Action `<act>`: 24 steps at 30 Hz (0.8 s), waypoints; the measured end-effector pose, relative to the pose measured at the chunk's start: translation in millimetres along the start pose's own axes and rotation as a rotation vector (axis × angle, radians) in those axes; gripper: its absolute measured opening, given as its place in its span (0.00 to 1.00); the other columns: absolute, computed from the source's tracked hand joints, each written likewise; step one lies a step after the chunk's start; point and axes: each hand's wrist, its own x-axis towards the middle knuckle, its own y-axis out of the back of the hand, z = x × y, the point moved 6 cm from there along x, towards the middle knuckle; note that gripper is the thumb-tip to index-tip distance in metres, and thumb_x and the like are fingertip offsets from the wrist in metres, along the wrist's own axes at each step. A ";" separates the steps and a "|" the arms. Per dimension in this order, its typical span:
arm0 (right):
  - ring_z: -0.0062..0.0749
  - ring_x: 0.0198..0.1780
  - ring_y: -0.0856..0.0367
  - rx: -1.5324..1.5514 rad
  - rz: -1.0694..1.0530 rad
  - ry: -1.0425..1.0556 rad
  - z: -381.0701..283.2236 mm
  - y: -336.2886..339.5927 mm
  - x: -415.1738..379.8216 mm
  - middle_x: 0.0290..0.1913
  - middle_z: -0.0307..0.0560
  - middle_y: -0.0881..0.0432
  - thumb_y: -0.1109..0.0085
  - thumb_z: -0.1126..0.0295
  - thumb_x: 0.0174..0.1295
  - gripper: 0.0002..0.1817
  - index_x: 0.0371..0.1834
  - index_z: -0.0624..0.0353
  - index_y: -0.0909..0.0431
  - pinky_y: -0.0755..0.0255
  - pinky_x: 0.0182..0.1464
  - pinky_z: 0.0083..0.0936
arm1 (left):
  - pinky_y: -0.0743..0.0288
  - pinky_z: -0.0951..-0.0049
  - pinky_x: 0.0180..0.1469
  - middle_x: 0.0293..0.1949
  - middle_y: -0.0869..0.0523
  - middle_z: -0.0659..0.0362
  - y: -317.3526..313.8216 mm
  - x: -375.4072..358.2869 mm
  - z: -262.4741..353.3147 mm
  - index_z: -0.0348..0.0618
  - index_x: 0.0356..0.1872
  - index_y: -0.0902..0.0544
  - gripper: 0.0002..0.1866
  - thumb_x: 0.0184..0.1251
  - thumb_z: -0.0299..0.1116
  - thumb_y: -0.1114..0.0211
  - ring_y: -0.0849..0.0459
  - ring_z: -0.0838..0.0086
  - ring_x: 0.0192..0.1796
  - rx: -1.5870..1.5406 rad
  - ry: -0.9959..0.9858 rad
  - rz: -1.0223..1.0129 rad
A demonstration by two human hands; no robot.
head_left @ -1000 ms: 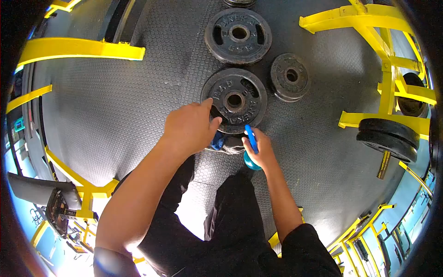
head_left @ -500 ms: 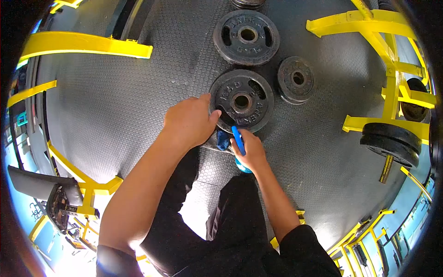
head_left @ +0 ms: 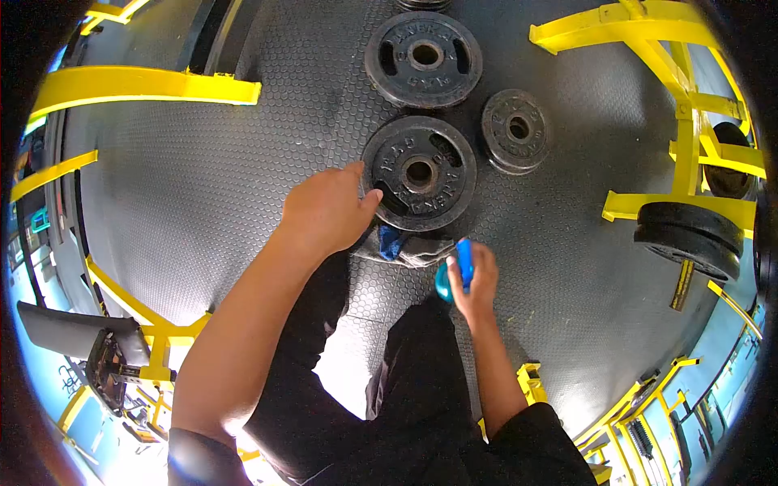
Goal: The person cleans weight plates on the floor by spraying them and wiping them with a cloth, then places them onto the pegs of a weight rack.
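Note:
My left hand (head_left: 328,211) grips the left rim of a black weight plate (head_left: 446,190), with the thumb at the plate's edge and the other fingers partly hidden. Raised lettering runs round the plate's face. In my right hand (head_left: 481,283) is what looks like a spray bottle (head_left: 465,261), with a blue top and a round teal part (head_left: 442,282) below; it is apart from the plate. A grey cloth (head_left: 417,250) with a dark blue patch lies just below the plate, near my feet.
Another large plate (head_left: 425,83) lies beyond, and a smaller stack of plates (head_left: 517,154) sits to the right. Yellow rack frames (head_left: 687,154) stand at the right, one carrying black plates (head_left: 689,243). A yellow beam (head_left: 154,85) juts in from the left over the rubber floor (head_left: 211,170).
My right hand has moved right, away from the plate, carrying the spray bottle. More of the cloth shows now. My left hand stays at the plate's rim.

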 end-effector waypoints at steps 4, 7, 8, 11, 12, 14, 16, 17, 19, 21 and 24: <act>0.57 0.50 0.21 -0.069 0.180 -0.326 49.3 16.8 7.4 0.48 0.61 0.20 0.34 0.52 0.62 0.31 0.60 0.64 0.25 0.27 0.51 0.48 | 0.26 0.53 0.62 0.56 0.17 0.40 -8.6 -2.6 2.2 0.40 0.65 0.25 0.30 0.70 0.51 0.41 0.19 0.48 0.59 0.027 -0.034 -0.009; 0.55 0.47 0.21 -0.105 0.600 -0.102 87.2 14.9 18.3 0.46 0.59 0.21 0.32 0.49 0.61 0.34 0.62 0.63 0.26 0.27 0.49 0.47 | 0.27 0.53 0.63 0.57 0.17 0.41 -25.6 -2.5 -1.7 0.40 0.66 0.25 0.30 0.70 0.50 0.40 0.19 0.48 0.60 0.053 -0.028 -0.111; 0.55 0.47 0.21 -0.070 0.583 -0.146 100.6 7.8 21.0 0.45 0.58 0.20 0.32 0.48 0.61 0.33 0.60 0.62 0.25 0.27 0.49 0.46 | 0.27 0.53 0.63 0.57 0.17 0.41 -31.9 -3.1 -5.8 0.40 0.66 0.25 0.30 0.70 0.50 0.40 0.19 0.48 0.60 0.066 -0.029 -0.113; 0.54 0.47 0.20 -0.009 0.333 -0.392 133.7 -10.2 9.7 0.44 0.56 0.18 0.33 0.47 0.62 0.29 0.53 0.62 0.22 0.27 0.50 0.44 | 0.22 0.53 0.57 0.53 0.16 0.42 -61.7 -8.1 -6.7 0.42 0.63 0.24 0.27 0.69 0.47 0.39 0.17 0.50 0.56 0.100 -0.145 -0.106; 0.54 0.47 0.20 0.041 0.381 -0.419 134.5 -8.0 8.4 0.43 0.56 0.18 0.34 0.47 0.62 0.28 0.50 0.62 0.22 0.27 0.50 0.44 | 0.22 0.54 0.56 0.53 0.16 0.44 -77.0 -10.5 -5.9 0.43 0.62 0.23 0.26 0.68 0.47 0.38 0.16 0.51 0.56 0.122 -0.151 -0.177; 0.53 0.42 0.21 0.033 0.456 -0.335 135.8 -5.0 11.3 0.39 0.55 0.20 0.34 0.48 0.63 0.26 0.49 0.62 0.22 0.27 0.47 0.44 | 0.21 0.54 0.56 0.52 0.16 0.45 -113.6 -16.5 -10.1 0.43 0.62 0.23 0.26 0.68 0.46 0.38 0.16 0.52 0.56 0.145 -0.148 -0.244; 0.50 0.40 0.22 0.051 0.405 -0.351 140.7 -9.3 12.8 0.40 0.53 0.21 0.33 0.50 0.62 0.27 0.52 0.62 0.24 0.27 0.46 0.42 | 0.21 0.54 0.55 0.53 0.16 0.46 -168.6 -22.0 -16.4 0.46 0.61 0.23 0.24 0.67 0.43 0.37 0.16 0.54 0.56 0.309 -0.224 -0.424; 0.46 0.38 0.22 0.056 0.355 -0.366 142.9 -10.7 13.6 0.40 0.51 0.21 0.32 0.51 0.62 0.29 0.56 0.62 0.25 0.27 0.46 0.41 | 0.21 0.54 0.55 0.53 0.16 0.46 -187.6 -15.5 -18.8 0.46 0.61 0.23 0.24 0.67 0.43 0.37 0.16 0.54 0.56 0.317 -0.225 -0.424; 0.42 0.37 0.23 0.085 0.395 -0.370 135.5 -0.7 9.7 0.41 0.49 0.22 0.31 0.55 0.61 0.30 0.60 0.62 0.28 0.27 0.46 0.38 | 0.21 0.54 0.55 0.57 0.19 0.47 -231.2 -8.6 -18.7 0.49 0.67 0.28 0.28 0.67 0.42 0.36 0.16 0.53 0.56 0.381 -0.253 -0.598; 0.37 0.37 0.24 0.112 0.433 -0.375 125.0 4.8 1.1 0.41 0.47 0.23 0.30 0.59 0.61 0.32 0.64 0.62 0.30 0.26 0.46 0.36 | 0.20 0.53 0.54 0.55 0.19 0.47 -251.2 4.8 -10.9 0.48 0.63 0.27 0.24 0.67 0.40 0.36 0.16 0.53 0.55 0.296 -0.179 -0.404; 0.28 0.38 0.26 0.160 0.518 -0.576 129.1 12.8 -40.2 0.39 0.42 0.25 0.29 0.66 0.60 0.33 0.67 0.61 0.32 0.27 0.44 0.30 | 0.20 0.51 0.51 0.51 0.19 0.49 -289.2 15.6 -25.1 0.47 0.57 0.26 0.20 0.65 0.37 0.35 0.15 0.54 0.52 0.186 -0.093 -0.150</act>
